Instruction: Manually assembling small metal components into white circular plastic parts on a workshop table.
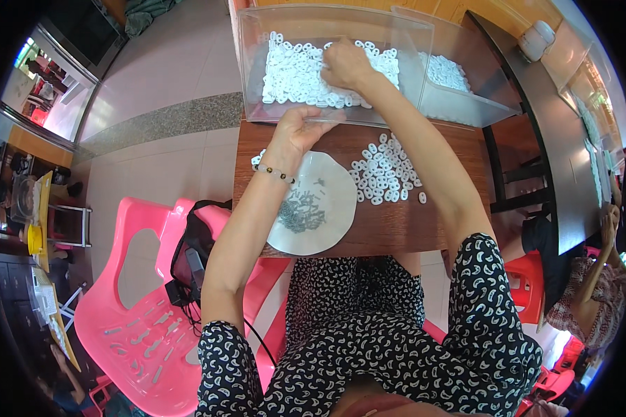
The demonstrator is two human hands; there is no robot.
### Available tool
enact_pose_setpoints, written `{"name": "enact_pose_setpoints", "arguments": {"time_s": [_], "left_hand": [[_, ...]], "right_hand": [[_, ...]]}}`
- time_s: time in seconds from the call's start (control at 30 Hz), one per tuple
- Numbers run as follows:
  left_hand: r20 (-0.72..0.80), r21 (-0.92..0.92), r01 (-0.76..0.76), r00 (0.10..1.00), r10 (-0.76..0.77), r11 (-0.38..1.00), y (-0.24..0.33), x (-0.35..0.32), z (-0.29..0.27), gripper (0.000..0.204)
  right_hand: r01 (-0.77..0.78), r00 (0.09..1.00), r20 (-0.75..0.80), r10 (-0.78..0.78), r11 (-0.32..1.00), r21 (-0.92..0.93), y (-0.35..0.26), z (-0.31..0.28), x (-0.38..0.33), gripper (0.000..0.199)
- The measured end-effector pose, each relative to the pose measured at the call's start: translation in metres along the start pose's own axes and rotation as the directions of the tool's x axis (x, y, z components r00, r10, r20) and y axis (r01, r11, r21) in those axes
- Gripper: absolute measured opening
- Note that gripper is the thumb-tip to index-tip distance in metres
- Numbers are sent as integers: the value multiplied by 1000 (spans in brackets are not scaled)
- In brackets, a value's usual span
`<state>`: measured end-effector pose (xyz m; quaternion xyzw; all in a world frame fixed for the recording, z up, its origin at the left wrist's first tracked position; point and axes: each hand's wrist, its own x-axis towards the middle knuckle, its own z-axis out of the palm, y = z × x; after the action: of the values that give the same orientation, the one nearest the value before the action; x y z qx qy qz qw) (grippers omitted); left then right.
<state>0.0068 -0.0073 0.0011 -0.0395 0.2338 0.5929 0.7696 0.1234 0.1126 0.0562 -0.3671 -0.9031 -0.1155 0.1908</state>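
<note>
My right hand reaches into a clear plastic bin, among many small white oval two-holed pieces. Its fingers are curled together, and whatever they hold is hidden. My left hand is at the bin's near wall, fingers stretched out toward the right and apparently empty. Just below that hand lies a white wavy-rimmed plate, partly covered by my left forearm, with many small thin grey metal pieces on it. Right of the plate is a loose heap of the white two-holed pieces on the brown table.
A second clear bin with white pieces stands at the right of the first. A dark table runs along the right, with a person's arm beyond it. Pink plastic chairs holding a black bag are at my left.
</note>
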Motion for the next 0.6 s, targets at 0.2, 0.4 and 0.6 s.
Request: {"name": "enact_pose_setpoints", "arguments": {"time_s": [0.2, 0.4, 0.6], "left_hand": [[0, -2, -33, 999, 33, 999, 0, -3, -1, 32], [-34, -40, 11, 999, -12, 999, 0, -4, 2, 32], [-30, -86, -13, 1000, 10, 996, -2, -7, 1, 32]], "right_hand": [[-154, 988, -4, 154, 986, 63, 21, -24, 0, 25], [-150, 975, -130, 178, 968, 199, 32, -19, 7, 22], [-40, 985, -151, 83, 962, 271, 28, -3, 10, 14]]}}
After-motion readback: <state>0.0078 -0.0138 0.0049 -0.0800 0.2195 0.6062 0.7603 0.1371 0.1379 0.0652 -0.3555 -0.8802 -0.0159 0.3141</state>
